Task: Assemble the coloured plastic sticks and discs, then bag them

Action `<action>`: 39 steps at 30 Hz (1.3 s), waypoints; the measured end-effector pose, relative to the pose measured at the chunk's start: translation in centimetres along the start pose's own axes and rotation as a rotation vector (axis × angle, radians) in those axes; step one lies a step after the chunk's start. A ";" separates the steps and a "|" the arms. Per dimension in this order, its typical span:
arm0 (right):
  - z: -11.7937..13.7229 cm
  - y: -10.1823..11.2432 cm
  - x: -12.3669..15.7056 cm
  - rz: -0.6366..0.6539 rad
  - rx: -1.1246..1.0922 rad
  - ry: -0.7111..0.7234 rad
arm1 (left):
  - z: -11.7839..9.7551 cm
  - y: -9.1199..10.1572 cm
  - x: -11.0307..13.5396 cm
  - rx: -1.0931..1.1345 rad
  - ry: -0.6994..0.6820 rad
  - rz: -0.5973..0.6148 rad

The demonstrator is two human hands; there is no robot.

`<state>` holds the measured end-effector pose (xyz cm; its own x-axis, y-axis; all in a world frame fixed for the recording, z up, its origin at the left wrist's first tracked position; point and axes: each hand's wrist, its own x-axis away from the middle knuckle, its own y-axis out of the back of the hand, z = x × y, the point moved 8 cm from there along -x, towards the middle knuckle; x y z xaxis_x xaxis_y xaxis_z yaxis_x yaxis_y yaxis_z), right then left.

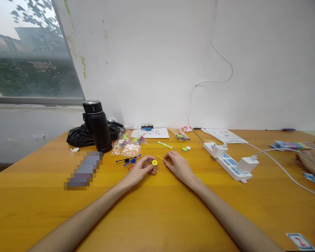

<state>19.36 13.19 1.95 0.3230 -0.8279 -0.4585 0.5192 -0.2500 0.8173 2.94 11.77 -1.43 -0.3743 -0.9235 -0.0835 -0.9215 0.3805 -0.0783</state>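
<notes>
Both my arms reach out over a yellow-orange wooden table (157, 217). My left hand (141, 169) rests on the table with its fingers curled around a small yellow round disc (154, 162), pinching it at the fingertips. My right hand (177, 164) lies just to the right, fingers closed on one end of a thin yellow stick (161, 158) that points toward the disc. Left of my left hand lie blue, black and red stick pieces (130, 161).
A black flask (97, 126) and a black bag (80, 136) stand at the back left, beside clear packets of coloured parts (127, 145). A white power strip (227, 161) with chargers and cables lies to the right. Another person's hand (311, 164) shows at the far right edge.
</notes>
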 end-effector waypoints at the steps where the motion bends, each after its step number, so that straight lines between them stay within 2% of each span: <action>1: 0.0 0.0 0.0 -0.005 -0.044 -0.006 | 0.1 0.1 0.0 0.004 0.002 -0.008; 6: 0.8 0.2 -0.2 -0.018 -0.308 0.014 | 0.4 0.8 -0.2 0.045 -0.006 -0.056; 10: 2.0 0.3 -0.3 -0.012 -0.427 0.051 | 0.5 1.1 -0.3 0.084 0.002 -0.085; 18: 2.4 0.8 -0.3 -0.009 -0.516 0.008 | 0.0 1.7 -0.2 0.004 -0.002 -0.142; 27: 2.9 0.7 -0.2 0.046 -0.651 0.007 | 0.0 1.4 -0.1 0.160 0.012 -0.107; 32: 3.2 0.7 -0.1 0.054 -0.694 0.026 | -0.2 1.0 0.1 0.177 0.002 -0.087; 39: 3.9 0.6 0.0 0.090 -0.697 0.055 | 0.1 1.5 -0.1 0.195 0.005 -0.131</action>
<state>16.56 11.07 3.77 0.4182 -0.7993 -0.4316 0.8686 0.2129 0.4473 1.63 12.48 -1.64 -0.2535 -0.9658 -0.0551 -0.9249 0.2587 -0.2785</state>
